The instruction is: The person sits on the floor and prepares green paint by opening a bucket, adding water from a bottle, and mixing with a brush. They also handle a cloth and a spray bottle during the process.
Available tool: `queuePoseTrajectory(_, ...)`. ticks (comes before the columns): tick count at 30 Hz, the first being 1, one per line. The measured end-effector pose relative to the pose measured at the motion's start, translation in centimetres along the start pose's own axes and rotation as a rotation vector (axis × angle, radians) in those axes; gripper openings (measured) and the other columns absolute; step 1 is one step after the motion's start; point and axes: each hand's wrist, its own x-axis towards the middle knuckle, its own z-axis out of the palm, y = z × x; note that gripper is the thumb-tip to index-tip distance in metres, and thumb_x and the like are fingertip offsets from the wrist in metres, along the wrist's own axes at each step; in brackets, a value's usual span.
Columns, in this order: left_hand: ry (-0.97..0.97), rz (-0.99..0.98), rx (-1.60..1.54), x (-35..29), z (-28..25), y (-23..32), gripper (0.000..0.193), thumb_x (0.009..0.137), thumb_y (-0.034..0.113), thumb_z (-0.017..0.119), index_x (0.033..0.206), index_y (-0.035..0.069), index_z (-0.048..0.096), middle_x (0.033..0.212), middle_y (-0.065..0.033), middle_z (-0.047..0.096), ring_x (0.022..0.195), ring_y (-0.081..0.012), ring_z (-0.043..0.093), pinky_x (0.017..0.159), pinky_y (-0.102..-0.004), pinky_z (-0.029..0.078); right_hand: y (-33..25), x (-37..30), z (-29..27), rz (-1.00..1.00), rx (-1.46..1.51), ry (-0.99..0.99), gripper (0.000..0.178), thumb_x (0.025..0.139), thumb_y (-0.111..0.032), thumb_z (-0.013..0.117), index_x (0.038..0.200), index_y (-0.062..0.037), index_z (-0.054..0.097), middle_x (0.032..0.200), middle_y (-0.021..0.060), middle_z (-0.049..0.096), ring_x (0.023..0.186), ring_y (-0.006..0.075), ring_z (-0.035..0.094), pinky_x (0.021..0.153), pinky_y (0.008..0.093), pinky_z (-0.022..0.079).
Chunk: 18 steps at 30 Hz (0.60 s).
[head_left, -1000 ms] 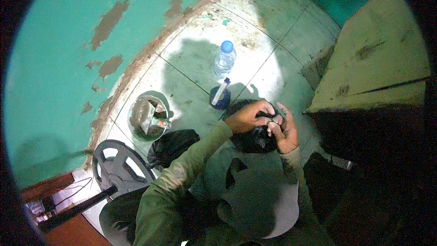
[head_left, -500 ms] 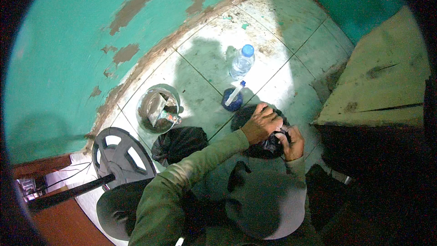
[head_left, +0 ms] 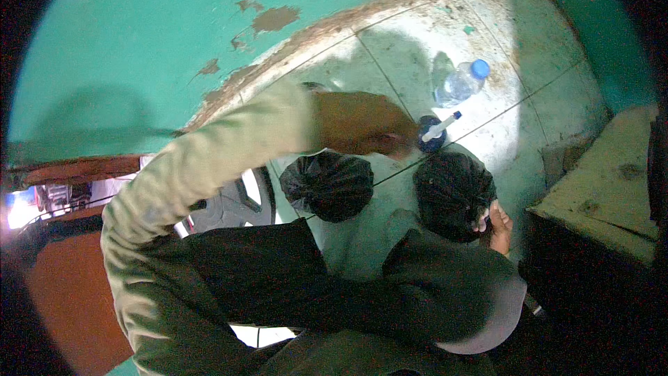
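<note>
Pale tiled floor [head_left: 511, 115] | round, pleated black plastic bundle [head_left: 454, 186] resting there | blurred left hand [head_left: 369, 124] near dark-blue round container [head_left: 432, 144], finger closure unclear | right hand [head_left: 498, 228] touching bundle's lower-right edge, cannot tell if pinching; steady contact likely prevents tipping.

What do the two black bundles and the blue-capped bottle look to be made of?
Left black bundle and right black bundle: probably thin plastic, faintly shiny, judging by the fine gathered creases; cloth isn't ruled out. Blue-capped bottle: likely clear, glossy plastic, since light passes through its body.
</note>
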Motion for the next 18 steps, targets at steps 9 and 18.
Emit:
queuePoseTrajectory(9, 0.544, -0.579, -0.139, -16.9, 10.8, 1.6, 0.06, 0.067, 0.049, 0.077, 0.105, 0.006, 0.058, 0.097, -0.0116, 0.061, 0.09, -0.03, 0.061, 0.08, -0.0391, 0.047, 0.0, -0.7, 1.1, 0.016, -0.263, 0.267, 0.022, 0.084, -0.022, 0.07, 0.083, -0.0084, 0.052, 0.069, -0.0004, 0.053, 0.061, 0.0071, 0.049, 0.058, 0.0223, 0.039)
queuePoseTrajectory(18, 0.548, -0.335, -0.08, -13.9, 11.5, -2.0, 0.024, 0.074, 0.023, 0.075, 0.085, 0.008, 0.06, 0.088, -0.0056, 0.058, 0.082, -0.0252, 0.055, 0.076, -0.0365, 0.041, -1.4, -0.3, 2.4, 0.035, -0.481, 0.246, 0.013, 0.088, -0.019, 0.065, 0.081, -0.007, 0.065, 0.072, -0.0016, 0.061, 0.066, 0.0079, 0.054, 0.061, 0.0223, 0.041)
